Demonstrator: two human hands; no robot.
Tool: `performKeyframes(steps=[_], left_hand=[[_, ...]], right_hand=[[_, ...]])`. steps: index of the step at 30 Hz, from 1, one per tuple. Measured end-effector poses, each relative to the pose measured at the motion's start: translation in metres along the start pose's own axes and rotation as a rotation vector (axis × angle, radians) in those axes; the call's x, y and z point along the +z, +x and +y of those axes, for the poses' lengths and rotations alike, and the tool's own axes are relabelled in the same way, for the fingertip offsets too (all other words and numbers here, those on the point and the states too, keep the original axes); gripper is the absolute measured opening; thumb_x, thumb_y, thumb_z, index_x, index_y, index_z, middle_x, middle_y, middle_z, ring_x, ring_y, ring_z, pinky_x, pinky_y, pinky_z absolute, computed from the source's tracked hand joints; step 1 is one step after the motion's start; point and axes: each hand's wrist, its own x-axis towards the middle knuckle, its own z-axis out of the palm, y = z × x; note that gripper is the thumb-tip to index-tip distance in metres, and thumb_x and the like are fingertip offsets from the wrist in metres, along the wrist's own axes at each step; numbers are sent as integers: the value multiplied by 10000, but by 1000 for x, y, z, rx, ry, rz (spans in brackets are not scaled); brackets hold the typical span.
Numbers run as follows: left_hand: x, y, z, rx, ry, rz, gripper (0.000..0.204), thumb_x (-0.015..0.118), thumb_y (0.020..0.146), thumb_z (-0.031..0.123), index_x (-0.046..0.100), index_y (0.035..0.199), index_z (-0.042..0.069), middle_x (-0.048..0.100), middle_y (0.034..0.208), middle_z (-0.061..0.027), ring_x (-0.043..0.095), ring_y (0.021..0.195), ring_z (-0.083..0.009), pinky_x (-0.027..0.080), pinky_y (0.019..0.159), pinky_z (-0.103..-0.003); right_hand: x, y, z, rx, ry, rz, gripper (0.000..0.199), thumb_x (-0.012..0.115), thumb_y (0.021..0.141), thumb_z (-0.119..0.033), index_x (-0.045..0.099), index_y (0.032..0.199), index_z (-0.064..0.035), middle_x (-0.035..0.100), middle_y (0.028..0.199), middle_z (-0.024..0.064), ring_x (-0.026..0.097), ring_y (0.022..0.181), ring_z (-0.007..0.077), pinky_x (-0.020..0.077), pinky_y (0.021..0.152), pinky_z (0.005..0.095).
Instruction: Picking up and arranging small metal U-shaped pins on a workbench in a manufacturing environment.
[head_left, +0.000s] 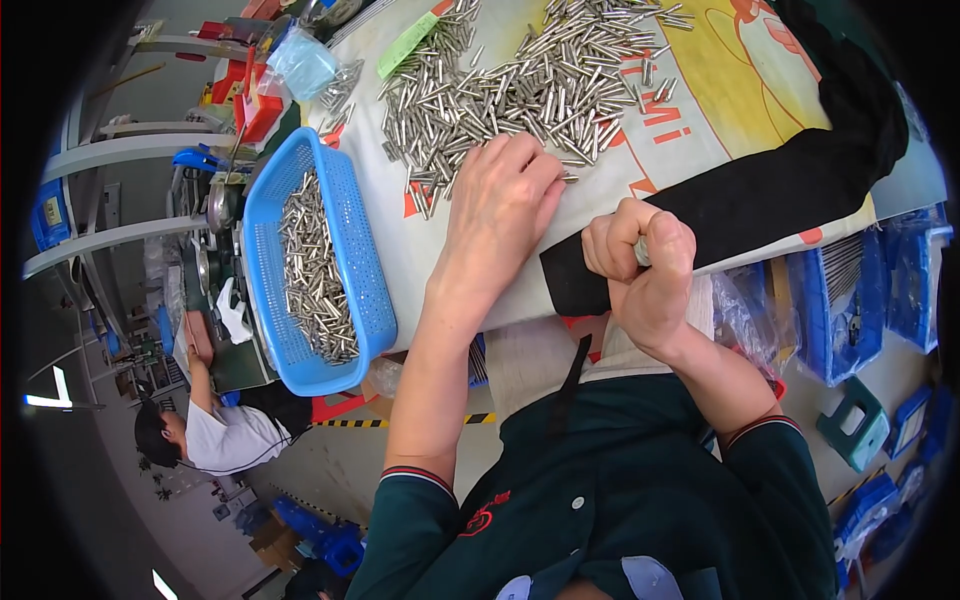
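See slim, silvery metal pins (530, 85) heaped on the printed tablecloth (400, 275), cut off above. Cannot tell of any grip under the left hand (503, 195), with fingers bent. Find the right hand (648, 272) curled round something pale (642, 251), mostly hidden; farther left, a blue basket (366, 260) of pins.

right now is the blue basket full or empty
Partly filled: in the blue basket, metal pins lie heaped along the bottom, while its perforated side wall shows bare above them. Their depth I cannot tell.
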Motion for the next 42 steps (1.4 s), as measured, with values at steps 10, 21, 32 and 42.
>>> performKeyframes(steps=[10,21,32,42], left_hand=[[1,-5,3,-56,-17,6,125,675,685,22,617,796,19,560,778,-75,553,759,-265,447,672,-364],[5,7,-1,-24,-28,-35,115,644,689,14,598,794,18,551,769,-88,553,751,-268,456,663,-378],[-2,-6,8,-18,43,-43,131,632,671,9,540,764,0,532,726,-120,539,726,-312,440,645,-398],[-12,-55,48,-119,-41,-40,175,675,632,-4,577,775,15,544,759,-82,543,717,-268,433,642,-357]], right_hand=[[1,0,0,9,9,6,403,368,951,-242,375,605,-34,322,537,-13,259,488,64,204,448,248],[5,1,-3,40,-103,51,516,323,950,-436,318,584,-73,265,474,-15,187,442,81,161,438,263],[4,6,-6,148,24,94,501,299,941,-448,295,587,-94,228,477,-25,169,449,86,165,450,263],[-4,5,-3,78,121,47,450,357,943,-347,358,602,-54,298,496,-18,227,448,66,191,425,250]])
